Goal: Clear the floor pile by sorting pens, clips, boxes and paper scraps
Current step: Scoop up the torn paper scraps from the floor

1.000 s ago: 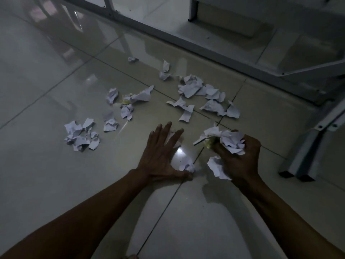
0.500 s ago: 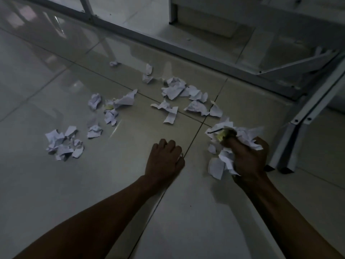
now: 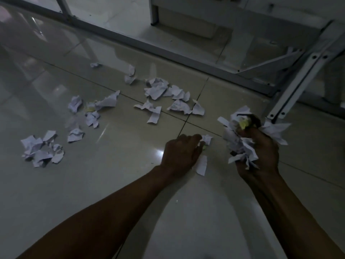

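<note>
Both hands busy with paper scraps, left one freshly closed on a few more.

Left hand now curled over small white scraps on the glossy floor tiles, where a second ago lay flat with fingers spread, then made a fist; seems to pinch them, one strip loose just beside the thumb. Right hand clamped round a crumpled bundle of scraps with a yellow bit inside, lifted higher than before, close to the white metal leg. Hands apart, not touching. Probably next: passing the new pieces into the bundle. Remaining for later: clusters ahead of the left hand, more far out to its left. No pens, clips or boxes visible.
</note>
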